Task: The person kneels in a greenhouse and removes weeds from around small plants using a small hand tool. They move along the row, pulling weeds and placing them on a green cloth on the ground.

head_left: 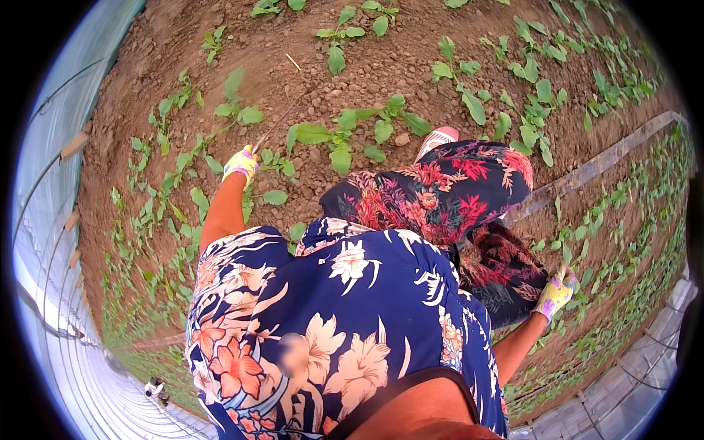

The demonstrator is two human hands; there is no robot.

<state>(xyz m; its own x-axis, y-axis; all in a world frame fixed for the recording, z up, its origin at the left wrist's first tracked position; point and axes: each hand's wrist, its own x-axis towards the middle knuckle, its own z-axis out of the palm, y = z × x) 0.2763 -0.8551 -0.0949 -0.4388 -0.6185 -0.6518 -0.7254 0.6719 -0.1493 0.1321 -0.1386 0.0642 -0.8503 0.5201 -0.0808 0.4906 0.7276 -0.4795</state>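
Near, navy floral shirt [381, 293]; right gloved hand [555, 292] beside dark floral trousers [440, 187], fingers curled, cannot tell if holding anything; left gloved hand [240, 166], fingers closed round a thin brown stick [277, 122], which slants over soil [257, 51] beside broad-leaved seedlings [314, 133]; plastic sheeting [77, 88] beyond.

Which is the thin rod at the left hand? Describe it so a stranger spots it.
Start at the navy floral top, lower middle. Follow the left forearm up to the gloved left hand. The thin rod slants up and right there; unlike the pale twig beyond, it meets the hand.
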